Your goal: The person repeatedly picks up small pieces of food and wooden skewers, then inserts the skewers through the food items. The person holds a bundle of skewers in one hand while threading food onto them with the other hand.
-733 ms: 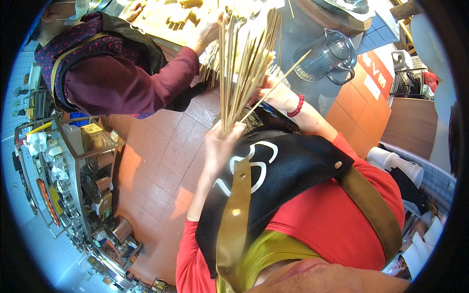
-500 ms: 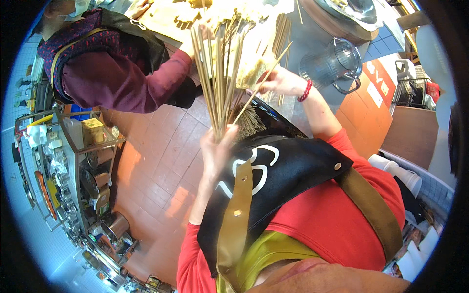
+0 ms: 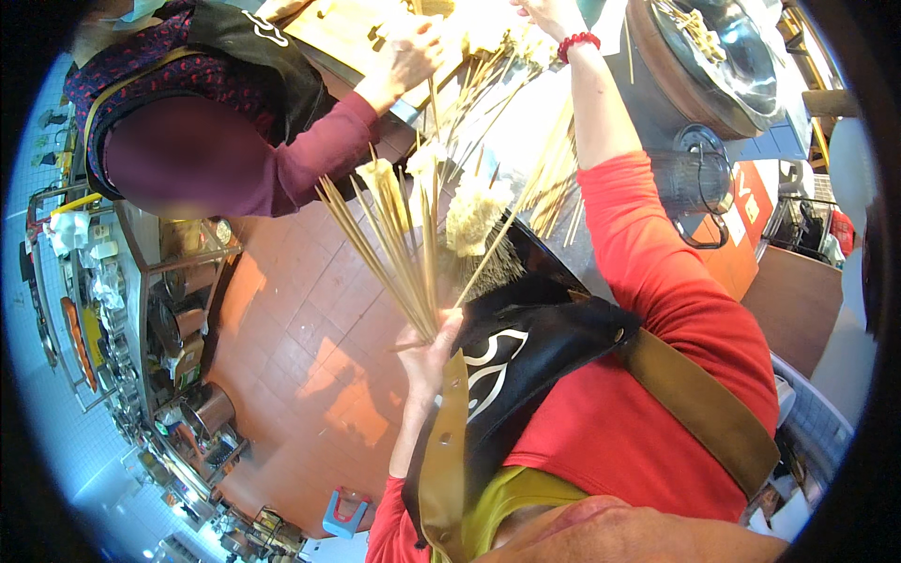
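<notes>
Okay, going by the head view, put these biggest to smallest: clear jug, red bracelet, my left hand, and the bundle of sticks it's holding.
1. Bundle of sticks, by overall spread
2. Clear jug
3. Your left hand
4. Red bracelet

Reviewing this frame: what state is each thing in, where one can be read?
Left hand: closed around wooden skewers
Wooden skewers: fanned out, some tipped with pale food pieces
Right hand: outstretched at the top edge, grip unclear
Red beaded bracelet: worn on right wrist
Transparent pitcher: upright, contents unclear
Metal bowl: uncovered, loose skewers inside
</notes>
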`<state>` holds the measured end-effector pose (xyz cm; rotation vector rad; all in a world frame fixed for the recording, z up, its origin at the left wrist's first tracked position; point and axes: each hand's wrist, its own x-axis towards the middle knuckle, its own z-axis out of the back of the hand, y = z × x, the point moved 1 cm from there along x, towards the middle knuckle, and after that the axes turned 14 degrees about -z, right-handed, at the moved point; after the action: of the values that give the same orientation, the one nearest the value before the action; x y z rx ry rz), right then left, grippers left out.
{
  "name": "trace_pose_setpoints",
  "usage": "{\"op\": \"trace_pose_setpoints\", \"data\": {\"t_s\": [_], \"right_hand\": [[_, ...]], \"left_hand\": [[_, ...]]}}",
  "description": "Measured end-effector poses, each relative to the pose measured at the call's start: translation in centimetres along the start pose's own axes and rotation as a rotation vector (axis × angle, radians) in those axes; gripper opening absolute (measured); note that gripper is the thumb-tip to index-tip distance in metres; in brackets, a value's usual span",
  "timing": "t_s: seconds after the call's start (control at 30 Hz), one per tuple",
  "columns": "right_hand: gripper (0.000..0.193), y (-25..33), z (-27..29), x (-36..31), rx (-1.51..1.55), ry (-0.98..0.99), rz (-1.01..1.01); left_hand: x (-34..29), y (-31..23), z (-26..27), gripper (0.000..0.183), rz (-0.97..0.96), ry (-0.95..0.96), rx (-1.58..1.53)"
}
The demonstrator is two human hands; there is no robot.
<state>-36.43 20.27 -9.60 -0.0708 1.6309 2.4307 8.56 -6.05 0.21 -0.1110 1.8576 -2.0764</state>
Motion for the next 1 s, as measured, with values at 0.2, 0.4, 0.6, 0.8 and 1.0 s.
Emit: {"op": "trace_pose_setpoints", "data": {"t_s": [0.2, 0.4, 0.6, 0.8, 1.0], "right_hand": [[0.037, 2.8, -4.1, 1.5, -0.559, -0.034, 0.086], [0.033, 6.4, -8.1, -1.8, -1.130, 0.081, 0.041], [0.039, 1.9, -8.2, -12.6, -0.831, 0.164, 0.631], [0.052, 0.0, -9.2, -13.9, -1.388, 0.405, 0.871], [0.034, 0.0, -9.1, -13.9, -1.559, 0.313, 1.132]], "left_hand": [[0.0, 0.5, -0.5, 0.008, -0.042, -0.062, -0.034], [0.3, 0.8, -0.8, 0.009, -0.044, -0.080, 0.061], [0.4, 1.2, -0.4, 0.011, -0.069, -0.123, -0.022], [0.7, 1.0, -0.3, 0.008, -0.014, -0.124, -0.106], [0.5, 0.6, -0.1, 0.006, -0.010, -0.121, -0.164]]}}
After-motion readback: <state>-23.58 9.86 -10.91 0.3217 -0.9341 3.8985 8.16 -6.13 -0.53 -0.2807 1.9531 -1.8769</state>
